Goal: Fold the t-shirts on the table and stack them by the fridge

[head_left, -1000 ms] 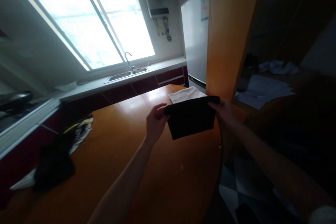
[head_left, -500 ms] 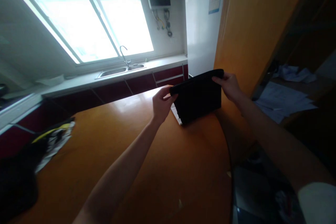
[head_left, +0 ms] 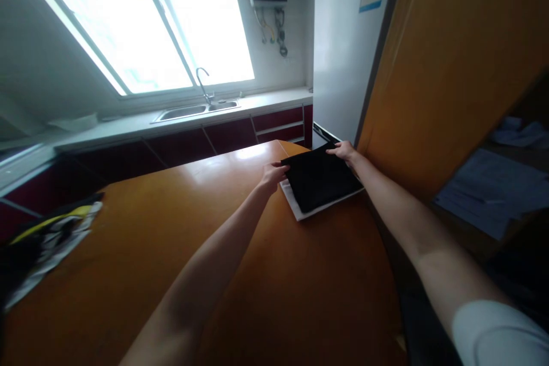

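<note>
A folded black cloth, perhaps a garment, lies over a flat white thing near the table's far right end. Only the near and left edges of the white thing show, so I cannot tell what it is. My left hand pinches the cloth's far left corner. At its far right edge, my right hand grips the same cloth between thumb and fingers.
The brown table has a curved right edge. Dark, yellow and white cloth lies at its left. Beyond stand a counter with a sink and a fridge. Papers lie on a shelf at right.
Both hands have lowered the far edge of the black cloth, which stood raised before and now lies flatter over the white thing. More of the white thing's near edge shows. The view has shifted slightly.
</note>
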`<state>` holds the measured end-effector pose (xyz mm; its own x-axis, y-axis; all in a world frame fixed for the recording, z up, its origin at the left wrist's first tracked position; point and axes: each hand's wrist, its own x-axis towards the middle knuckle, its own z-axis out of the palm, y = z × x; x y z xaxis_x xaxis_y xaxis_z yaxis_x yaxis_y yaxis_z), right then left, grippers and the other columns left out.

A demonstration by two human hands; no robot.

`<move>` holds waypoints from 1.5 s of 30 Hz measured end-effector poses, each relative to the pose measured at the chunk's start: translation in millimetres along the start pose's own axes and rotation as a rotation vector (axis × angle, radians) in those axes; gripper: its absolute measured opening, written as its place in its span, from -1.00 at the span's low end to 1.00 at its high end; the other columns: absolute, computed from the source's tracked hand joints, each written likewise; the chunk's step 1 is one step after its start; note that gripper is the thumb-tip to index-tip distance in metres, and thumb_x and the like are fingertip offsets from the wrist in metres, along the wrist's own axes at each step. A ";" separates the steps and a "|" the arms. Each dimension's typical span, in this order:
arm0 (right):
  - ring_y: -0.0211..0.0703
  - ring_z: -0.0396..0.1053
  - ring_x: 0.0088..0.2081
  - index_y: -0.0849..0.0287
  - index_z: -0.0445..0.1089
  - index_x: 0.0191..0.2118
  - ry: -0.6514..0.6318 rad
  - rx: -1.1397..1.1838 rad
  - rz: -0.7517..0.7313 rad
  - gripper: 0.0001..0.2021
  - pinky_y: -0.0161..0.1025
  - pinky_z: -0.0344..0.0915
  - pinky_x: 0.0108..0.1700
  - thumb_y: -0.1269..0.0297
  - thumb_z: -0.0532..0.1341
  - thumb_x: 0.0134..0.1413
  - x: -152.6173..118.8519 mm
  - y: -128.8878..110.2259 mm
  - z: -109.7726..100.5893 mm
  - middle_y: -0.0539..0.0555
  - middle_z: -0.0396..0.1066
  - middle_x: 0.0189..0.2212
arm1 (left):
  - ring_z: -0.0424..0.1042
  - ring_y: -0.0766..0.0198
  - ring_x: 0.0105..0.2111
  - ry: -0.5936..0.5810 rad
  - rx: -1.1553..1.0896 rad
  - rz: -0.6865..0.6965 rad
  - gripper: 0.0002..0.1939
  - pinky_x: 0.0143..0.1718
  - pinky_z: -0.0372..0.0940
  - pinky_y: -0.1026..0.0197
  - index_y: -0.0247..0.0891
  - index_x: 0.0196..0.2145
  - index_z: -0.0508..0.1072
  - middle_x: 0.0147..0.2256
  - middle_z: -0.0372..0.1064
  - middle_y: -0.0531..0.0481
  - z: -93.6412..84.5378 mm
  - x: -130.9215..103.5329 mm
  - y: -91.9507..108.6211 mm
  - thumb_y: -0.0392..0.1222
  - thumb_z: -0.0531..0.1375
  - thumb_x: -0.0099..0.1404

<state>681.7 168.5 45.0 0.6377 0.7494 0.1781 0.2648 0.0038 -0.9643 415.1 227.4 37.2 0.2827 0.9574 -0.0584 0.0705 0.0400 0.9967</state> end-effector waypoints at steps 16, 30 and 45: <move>0.11 -0.08 0.43 0.26 0.18 0.37 -0.285 -0.850 -0.201 -0.42 0.08 -0.10 0.40 0.06 0.07 0.36 -19.7 21.3 38.0 0.26 0.02 0.42 | -0.17 -0.13 0.43 -0.224 1.149 0.554 -0.37 0.38 -0.22 -0.32 -0.20 0.36 0.17 0.41 -0.01 -0.19 18.3 -11.7 -3.8 0.10 0.01 0.45; 0.17 -0.09 0.44 0.27 0.15 0.38 -0.134 -0.845 -0.187 -0.42 0.27 -0.09 0.37 0.06 -0.03 0.39 -87.7 20.0 -16.1 0.32 -0.02 0.43 | -0.26 -0.09 0.45 -0.067 1.074 0.526 -0.38 0.38 -0.21 -0.31 -0.14 0.38 0.16 0.44 -0.12 -0.15 -1.2 -33.6 0.6 0.15 -0.04 0.48; 0.06 0.33 0.14 0.21 0.46 0.01 -0.224 -0.194 -0.623 -0.59 0.03 0.22 0.25 0.10 -0.03 0.36 -301.9 -35.7 105.6 0.28 0.42 0.06 | -0.03 -0.05 0.41 0.149 1.196 0.207 -0.51 0.37 -0.08 -0.27 -0.19 0.29 0.30 0.36 0.13 -0.21 -228.2 -251.3 -60.0 -0.03 0.01 0.49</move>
<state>403.3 12.0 4.9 0.1650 0.7650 0.6225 0.6714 0.3753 -0.6391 121.6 49.7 4.8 0.2861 0.9410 0.1808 0.8946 -0.3299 0.3014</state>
